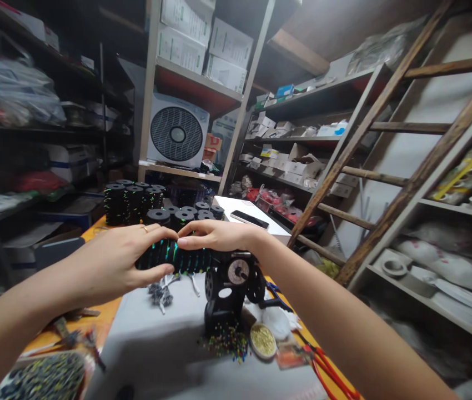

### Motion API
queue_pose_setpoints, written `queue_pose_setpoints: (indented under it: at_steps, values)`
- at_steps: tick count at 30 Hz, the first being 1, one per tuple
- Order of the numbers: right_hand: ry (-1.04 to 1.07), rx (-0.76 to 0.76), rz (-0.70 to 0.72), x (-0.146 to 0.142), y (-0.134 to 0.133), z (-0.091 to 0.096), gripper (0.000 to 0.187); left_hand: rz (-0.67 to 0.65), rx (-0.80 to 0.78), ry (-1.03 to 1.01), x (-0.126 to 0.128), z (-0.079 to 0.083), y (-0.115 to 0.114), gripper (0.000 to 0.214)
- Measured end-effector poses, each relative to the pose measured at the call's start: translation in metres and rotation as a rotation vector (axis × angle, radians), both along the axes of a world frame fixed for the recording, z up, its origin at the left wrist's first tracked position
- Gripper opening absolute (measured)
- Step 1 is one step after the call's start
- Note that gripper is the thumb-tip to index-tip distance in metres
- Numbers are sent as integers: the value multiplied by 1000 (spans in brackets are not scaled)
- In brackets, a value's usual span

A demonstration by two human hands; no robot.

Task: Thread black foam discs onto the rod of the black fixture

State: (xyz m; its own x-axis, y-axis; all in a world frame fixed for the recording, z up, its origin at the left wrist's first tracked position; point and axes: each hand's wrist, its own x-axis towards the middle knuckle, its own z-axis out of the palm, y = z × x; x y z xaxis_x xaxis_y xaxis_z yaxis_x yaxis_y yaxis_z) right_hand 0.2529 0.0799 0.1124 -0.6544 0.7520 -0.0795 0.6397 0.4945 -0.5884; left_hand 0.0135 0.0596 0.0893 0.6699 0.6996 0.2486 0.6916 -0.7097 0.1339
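Note:
A black ribbed cylinder (192,261) with shiny green flecks lies sideways in front of me, its right end against a black machine (225,297) with a round dial (239,271). Round the cylinder's left part curve the fingers and thumb of my left hand (134,258), which wears a ring. My right hand (213,234) rests over the top of the same cylinder, fingers bent, its fingertips close to those of my left. Small white-and-grey tufts (161,293) show beneath the cylinder. What the fingertips press on is partly hidden.
Several upright black rolls (125,203) stand behind my hands, beside a white box (240,211) carrying a phone (249,218). Nearer lie coloured beads (231,341), a small bowl (263,340), red-handled pliers (327,369) and a tray of dark pieces (48,378). A wooden ladder (369,150) leans right.

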Motion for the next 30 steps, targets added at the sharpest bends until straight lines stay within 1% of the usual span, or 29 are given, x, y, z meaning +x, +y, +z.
queue_pose_setpoints:
  at_steps: [5, 8, 11, 14, 16, 19, 23, 26, 28, 30]
  values:
    - [16, -61, -12, -1, 0, -1, 50, -5, 11, 5, 1, -1, 2, 52]
    - [33, -67, -41, 6, -4, 0, 56, 2, 19, 2, 2, -1, 1, 56]
    - [40, -70, -84, 14, -10, 4, 61, 44, 70, 30, 5, -2, -2, 61]
    - [30, -62, -108, 18, -15, 7, 57, 96, 131, 80, 10, -4, -4, 65]
    - [25, -41, -117, 18, -16, 7, 54, 89, 154, 88, 12, -4, -5, 66]
    - [30, -6, -103, 19, -16, 4, 49, 57, 154, 89, 13, -2, -7, 62]
    - [107, 103, -77, 18, -25, -4, 43, 47, 115, 79, 14, 0, -8, 64]
    - [193, 258, -100, 15, -39, -15, 39, 53, 114, 68, 14, 0, -8, 65]
    - [251, 382, -137, 11, -48, -24, 40, 59, 114, 70, 15, -1, -8, 65]
    - [292, 473, -159, 8, -55, -32, 42, 62, 114, 75, 15, -2, -8, 64]
